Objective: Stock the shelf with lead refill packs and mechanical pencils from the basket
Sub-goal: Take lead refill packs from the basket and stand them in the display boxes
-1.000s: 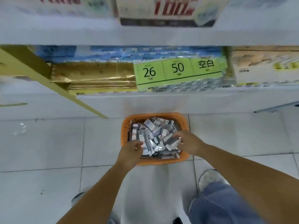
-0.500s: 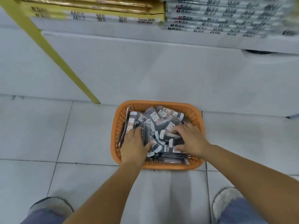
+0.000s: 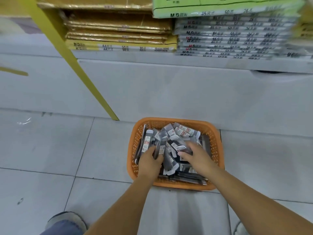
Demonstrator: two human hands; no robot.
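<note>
Looking down, I saw the pale tiled floor (image 3: 50, 150) filling most of the view, with the white shelf (image 3: 169, 85) rising along its far side. On the lowest board lay a stack of gold-wrapped paper packs (image 3: 118, 31) to the left and a stack of clear-wrapped pads (image 3: 228, 41) to the right, with a green pack (image 3: 220, 7) on top. A yellow post (image 3: 81, 70) slanted down to the floor at the left. The orange basket (image 3: 218, 150) stood on the floor just before the shelf, heaped with lead refill packs (image 3: 183, 132), grey with white and red labels. Long dark packets lay along its near edge, too blurred for me to name. Both my hands were inside the basket. My left hand (image 3: 149, 161) had its grip curled round a dark pack at the left of the heap. My right hand (image 3: 196, 158) pinched another pack between thumb and fingers near the middle. A grey shoe (image 3: 67, 219) showed at the near left.
</note>
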